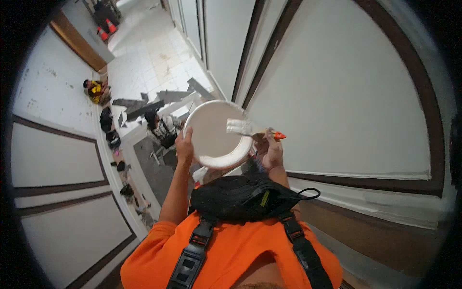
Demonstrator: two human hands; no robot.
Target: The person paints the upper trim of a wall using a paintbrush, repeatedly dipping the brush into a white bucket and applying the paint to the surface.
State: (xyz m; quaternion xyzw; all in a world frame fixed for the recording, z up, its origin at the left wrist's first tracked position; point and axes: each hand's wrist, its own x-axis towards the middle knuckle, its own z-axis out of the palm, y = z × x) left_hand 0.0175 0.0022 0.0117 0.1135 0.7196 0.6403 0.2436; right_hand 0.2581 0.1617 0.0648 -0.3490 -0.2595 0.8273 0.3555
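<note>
A round white bucket of whitish paint is held up in front of my chest, its rim partly coated. My left hand grips the bucket's left side, thumb at the rim. In my right hand, at the bucket's right side, is a paintbrush with an orange-tipped handle. Its bristles are covered in white paint and lie over the bucket's opening; whether they touch the paint inside, I cannot tell. Right of the hands stands a pale wall panel with dark brown trim.
A person is low down just beyond the bucket, beside grey board offcuts. Another person sits against the left wall. Dark bags line that wall's foot. Orange traffic cones stand far back on the tiled floor.
</note>
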